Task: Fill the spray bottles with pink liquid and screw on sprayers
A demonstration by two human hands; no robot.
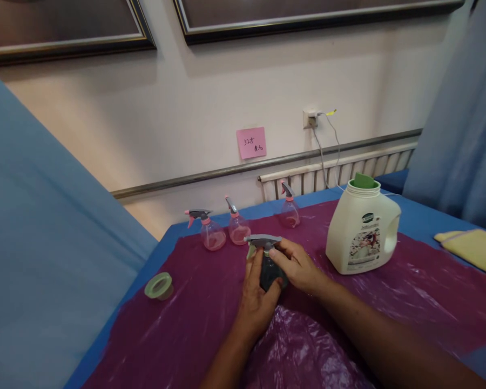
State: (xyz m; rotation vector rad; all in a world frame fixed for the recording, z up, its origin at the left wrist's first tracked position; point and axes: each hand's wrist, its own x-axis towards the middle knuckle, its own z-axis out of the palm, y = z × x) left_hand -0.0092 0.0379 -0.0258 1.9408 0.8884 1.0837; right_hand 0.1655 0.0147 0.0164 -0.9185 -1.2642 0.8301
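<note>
Both hands are on a dark spray bottle with a grey trigger head, near the middle of the view. My left hand wraps round the bottle's body from the left, with the thumb across its lower front. My right hand grips the neck just under the spray head from the right. Part of the body is hidden by the fingers. Behind stand three clear spray bottles with pink collars: one at the left, one beside it, and one farther right, each with some pinkish content.
A large cream jug with a green piece in its mouth stands at the right. A green cap-like cup lies at the left. Purple plastic sheeting covers the blue table. A yellow cloth lies far right; blue curtains hang at both sides.
</note>
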